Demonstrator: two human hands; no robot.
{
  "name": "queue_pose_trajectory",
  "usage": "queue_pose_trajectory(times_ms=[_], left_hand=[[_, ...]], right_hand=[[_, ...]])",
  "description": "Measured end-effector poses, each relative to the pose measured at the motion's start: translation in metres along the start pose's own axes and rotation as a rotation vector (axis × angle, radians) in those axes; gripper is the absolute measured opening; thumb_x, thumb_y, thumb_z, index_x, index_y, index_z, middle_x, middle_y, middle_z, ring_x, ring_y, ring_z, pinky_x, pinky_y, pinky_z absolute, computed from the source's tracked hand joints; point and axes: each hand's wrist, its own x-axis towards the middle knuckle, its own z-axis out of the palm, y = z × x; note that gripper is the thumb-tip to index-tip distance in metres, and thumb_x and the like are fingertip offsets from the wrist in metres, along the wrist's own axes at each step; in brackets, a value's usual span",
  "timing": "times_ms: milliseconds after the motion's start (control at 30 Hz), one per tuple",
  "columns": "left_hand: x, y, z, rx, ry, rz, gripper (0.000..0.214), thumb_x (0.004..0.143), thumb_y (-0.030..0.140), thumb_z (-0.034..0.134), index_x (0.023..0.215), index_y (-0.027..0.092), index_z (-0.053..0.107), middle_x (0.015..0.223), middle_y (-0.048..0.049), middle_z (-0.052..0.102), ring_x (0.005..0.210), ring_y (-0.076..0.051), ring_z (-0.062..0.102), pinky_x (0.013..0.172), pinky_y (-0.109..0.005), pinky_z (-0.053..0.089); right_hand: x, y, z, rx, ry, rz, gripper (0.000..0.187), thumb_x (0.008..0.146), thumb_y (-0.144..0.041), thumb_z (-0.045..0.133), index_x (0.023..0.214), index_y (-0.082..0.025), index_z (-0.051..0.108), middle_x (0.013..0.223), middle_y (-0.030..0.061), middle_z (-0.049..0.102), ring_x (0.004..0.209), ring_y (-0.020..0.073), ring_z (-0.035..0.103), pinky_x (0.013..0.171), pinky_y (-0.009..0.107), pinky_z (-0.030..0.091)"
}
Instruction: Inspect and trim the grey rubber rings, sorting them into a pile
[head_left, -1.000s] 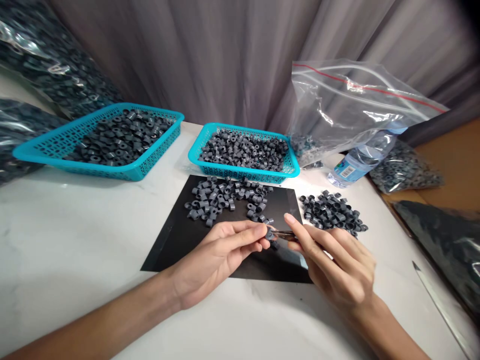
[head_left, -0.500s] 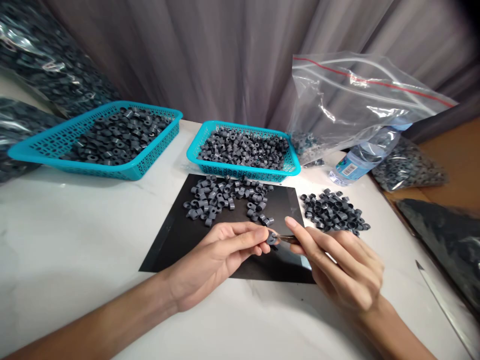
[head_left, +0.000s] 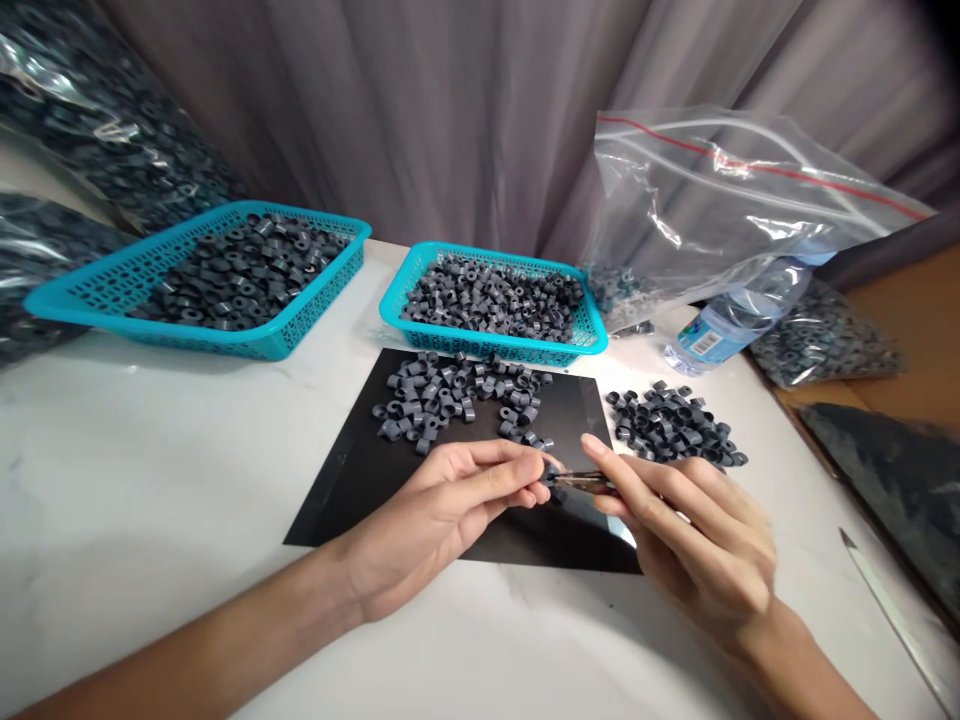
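My left hand (head_left: 442, 515) pinches a small grey ring (head_left: 550, 472) between thumb and fingertips over a black mat (head_left: 360, 480). My right hand (head_left: 690, 535) grips a thin metal tool (head_left: 585, 483) whose tip meets the ring. A loose heap of grey rings (head_left: 450, 395) lies on the mat's far part. Another pile of rings (head_left: 679, 425) sits on the white table just right of the mat, close to my right hand.
Two turquoise baskets of grey parts stand behind: a large basket (head_left: 105, 290) at left, a smaller basket (head_left: 397, 300) in the middle. A clear zip bag (head_left: 735, 210) and a water bottle (head_left: 712, 335) are at right. Filled bags (head_left: 90, 130) lie at far left. A blade (head_left: 892, 620) lies near the right edge.
Both hands stayed together on the ring and tool and drifted slightly right; the view shifted a little.
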Motion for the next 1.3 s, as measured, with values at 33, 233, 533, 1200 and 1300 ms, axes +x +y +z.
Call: queue_pose_trajectory(times_ms=[33, 233, 533, 1200, 1300], left_hand=[[-0.0004, 0.0001, 0.0003, 0.006, -0.006, -0.003, 0.008, 0.084, 0.024, 0.077, 0.084, 0.016, 0.078, 0.085, -0.0001, 0.067, 0.084, -0.008, 0.058, 0.085, -0.018, 0.044], [-0.0002, 0.0005, 0.0013, 0.058, -0.017, -0.006, 0.009, 0.085, 0.026, 0.075, 0.083, 0.017, 0.076, 0.084, -0.0002, 0.064, 0.084, -0.009, 0.056, 0.084, -0.019, 0.043], [-0.0004, 0.0002, 0.0004, 0.085, -0.022, -0.018, 0.011, 0.086, 0.027, 0.074, 0.086, 0.016, 0.076, 0.086, 0.0, 0.063, 0.086, -0.009, 0.055, 0.084, -0.019, 0.041], [-0.0004, -0.0011, -0.0014, 0.072, -0.066, -0.047, 0.012, 0.09, 0.026, 0.07, 0.092, 0.015, 0.075, 0.089, -0.0005, 0.06, 0.085, -0.008, 0.054, 0.083, -0.017, 0.043], [-0.0008, -0.0005, -0.0007, 0.068, -0.057, -0.049, 0.013, 0.089, 0.027, 0.071, 0.093, 0.015, 0.076, 0.089, -0.0005, 0.061, 0.085, -0.008, 0.054, 0.084, -0.017, 0.043]], right_hand=[[0.0, -0.0001, 0.0, -0.001, -0.01, -0.006, 0.054, 0.095, -0.012, 0.064, 0.147, -0.017, 0.049, 0.097, 0.0097, 0.077, 0.069, 0.0151, 0.062, 0.065, 0.03, 0.046], [-0.0013, -0.0005, -0.0006, -0.022, -0.021, -0.025, 0.056, 0.094, -0.011, 0.065, 0.148, -0.015, 0.048, 0.099, 0.0095, 0.076, 0.072, 0.0162, 0.064, 0.067, 0.03, 0.046], [-0.0021, -0.0014, -0.0005, -0.046, -0.013, -0.025, 0.057, 0.094, -0.011, 0.065, 0.148, -0.016, 0.048, 0.099, 0.0084, 0.077, 0.07, 0.0153, 0.062, 0.066, 0.029, 0.046], [0.0013, -0.0033, -0.0029, -0.094, -0.016, -0.068, 0.057, 0.095, -0.013, 0.065, 0.149, -0.015, 0.047, 0.094, 0.0076, 0.077, 0.064, 0.0139, 0.055, 0.066, 0.029, 0.045], [0.0016, -0.0038, -0.0036, -0.091, -0.023, -0.077, 0.056, 0.094, -0.012, 0.065, 0.147, -0.013, 0.049, 0.094, 0.0082, 0.076, 0.064, 0.014, 0.054, 0.065, 0.029, 0.044]])
